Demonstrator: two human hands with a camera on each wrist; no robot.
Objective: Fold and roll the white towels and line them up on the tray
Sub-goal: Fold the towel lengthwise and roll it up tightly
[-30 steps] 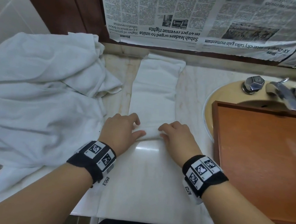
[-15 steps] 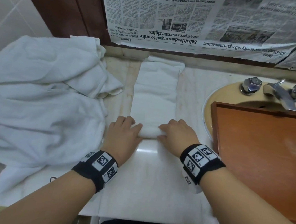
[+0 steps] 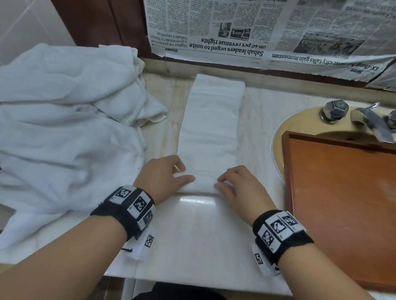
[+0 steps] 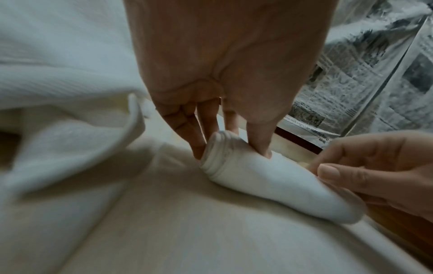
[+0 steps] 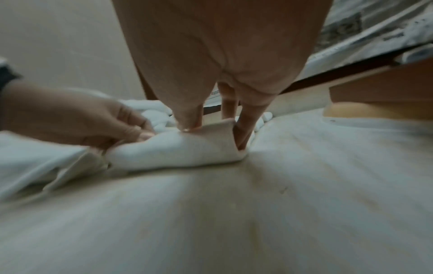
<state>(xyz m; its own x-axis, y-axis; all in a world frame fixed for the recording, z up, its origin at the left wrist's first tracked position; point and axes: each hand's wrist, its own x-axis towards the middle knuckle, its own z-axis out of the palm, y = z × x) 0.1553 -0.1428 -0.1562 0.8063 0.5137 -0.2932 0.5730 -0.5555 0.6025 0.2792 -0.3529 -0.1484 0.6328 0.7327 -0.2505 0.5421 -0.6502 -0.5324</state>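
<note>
Two sets of fingers are working one roll: our left fingers (image 4: 260, 140) are curling over its left end, thumb pressing on top, and our right fingers (image 5: 243, 128) are curling behind its right end with the thumb on top. So we are gripping the roll (image 3: 198, 185) with both the left hand (image 3: 163, 176) and the right hand (image 3: 239, 187), palms down, knuckles raised, wrists low over the counter (image 3: 202, 242) and forearms reaching in from the near edge.

We are holding the roll with its long axis running left to right, across the strip. The towel (image 3: 213, 122) itself is lying flat as a narrow folded strip, its long axis running away from us toward the back wall, where its far end is nearly reaching the newspaper (image 3: 252, 27).

We are seeing a heap of loose towels (image 3: 56, 131) crumpled at the left, near our left hand. At the right, the tray (image 3: 355, 213) is sitting partly over the sink (image 3: 291, 125), with bare wood showing inside. The faucet (image 3: 374, 120) is standing behind it.
</note>
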